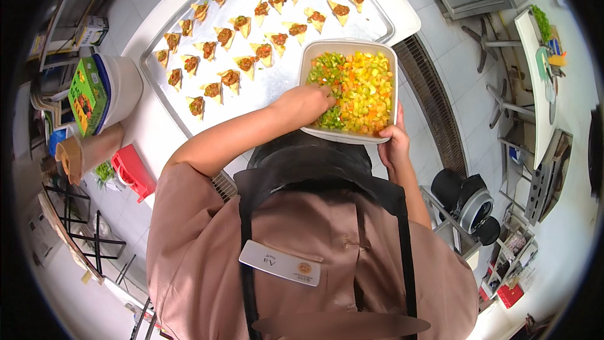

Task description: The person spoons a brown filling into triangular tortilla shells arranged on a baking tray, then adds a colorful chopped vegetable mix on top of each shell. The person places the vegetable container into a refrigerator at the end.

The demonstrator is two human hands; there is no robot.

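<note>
Apron, black, w/ straps over a tan shirt, fills the near view; a name badge [279, 264] is pinned at the chest.

Right hand [394, 141] grips the near right corner of a white rectangular tub [309, 66], fingers curled under the rim, thumb along the side, clamped on it. Tub is held just above the apron top, in front of the chest, overlapping the near edge of the tray.

Left hand [306, 102] reaches across into the tub, fingertips buried in diced peppers [358, 91] (green, yellow, orange). Fingers look bunched together, pinching into the mix, but can't tell exactly since the tips are hidden.

Beyond the tub: a metal sheet tray [277, 85] on a white counter, loaded w/ rows of small triangular pastry pieces [230, 79], each topped w/ reddish-brown filling and a bit of green.

Left of the tray: a white bucket [123, 88] w/ a green box [86, 94] leaning on it, and nearer, a red container [133, 172].
</note>
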